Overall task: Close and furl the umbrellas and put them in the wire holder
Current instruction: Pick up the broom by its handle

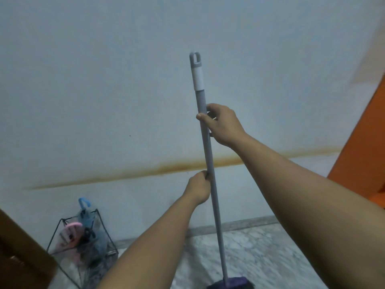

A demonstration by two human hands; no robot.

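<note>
A black wire holder (103, 225) stands on the floor at the lower left, against the wall. Inside it sit a furled blue umbrella (86, 215) with a blue handle and a pink umbrella (70, 232), both closed. In the middle of the view a long grey pole (208, 149) of a broom stands nearly upright, its dark purple head (233, 283) on the floor. My right hand (221, 124) grips the pole high up. My left hand (199, 188) grips it lower down. Both hands are well to the right of the holder.
A pale wall with a brown stain line fills the background. A marble floor (260, 257) lies below. A brown wooden edge (18, 251) is at the lower left and an orange surface (362, 149) at the right.
</note>
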